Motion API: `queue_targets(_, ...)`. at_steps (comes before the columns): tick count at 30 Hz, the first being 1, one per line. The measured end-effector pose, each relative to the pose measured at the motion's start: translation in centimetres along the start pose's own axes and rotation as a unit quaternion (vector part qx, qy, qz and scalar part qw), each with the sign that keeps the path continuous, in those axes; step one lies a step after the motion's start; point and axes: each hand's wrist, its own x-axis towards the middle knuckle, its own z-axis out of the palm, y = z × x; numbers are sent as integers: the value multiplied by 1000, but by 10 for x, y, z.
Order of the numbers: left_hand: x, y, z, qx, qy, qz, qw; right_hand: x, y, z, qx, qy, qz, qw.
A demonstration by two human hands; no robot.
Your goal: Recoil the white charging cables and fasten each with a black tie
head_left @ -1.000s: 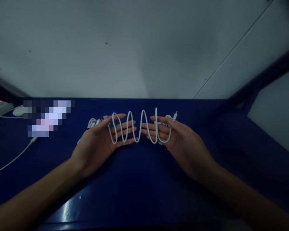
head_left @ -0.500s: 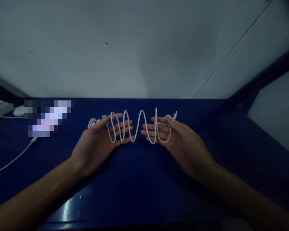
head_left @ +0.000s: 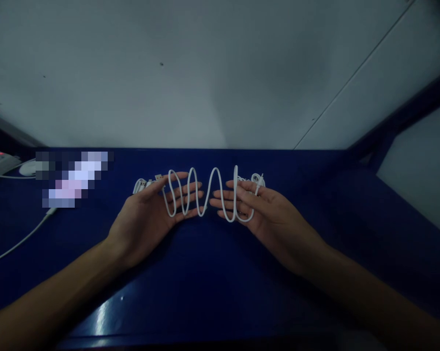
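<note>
A white cable (head_left: 215, 170) hangs in wavy loops across the fingers of both hands. Its USB plug (head_left: 159, 180) shows beside my left thumb. My left hand (head_left: 157, 209) is palm up, fingers spread beneath the left loops, with the thumb along the plug end. On the other side my right hand (head_left: 258, 204) supports the right loops on its fingers, and its thumb is bent over the palm against the cable. Behind the hands lie more white cables, one bundle (head_left: 139, 185) at the left and another (head_left: 257, 178) at the right, partly hidden.
The blue table (head_left: 205, 292) meets a pale wall (head_left: 190, 97) at the back. At the left lie a blurred-out bright object (head_left: 77, 178) with a white cord (head_left: 26, 241) plugged in, and a white rounded item (head_left: 29, 168). A blue frame bar (head_left: 410, 114) slants at the right.
My right thumb has moved left over the palm, and the right end of the cable has shifted with it. The right-hand loops sit slightly further left. My left hand is nearly unchanged.
</note>
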Motion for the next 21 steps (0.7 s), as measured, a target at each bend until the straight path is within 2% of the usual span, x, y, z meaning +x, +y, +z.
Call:
queue_targets(13,-3,0,-1,-9,-25,-22,999,2,2,0,-59,24,-36,997)
queue_targets(21,-3,1,2,4,-40,-24,999,2,3,-1,-56,5,-17,998)
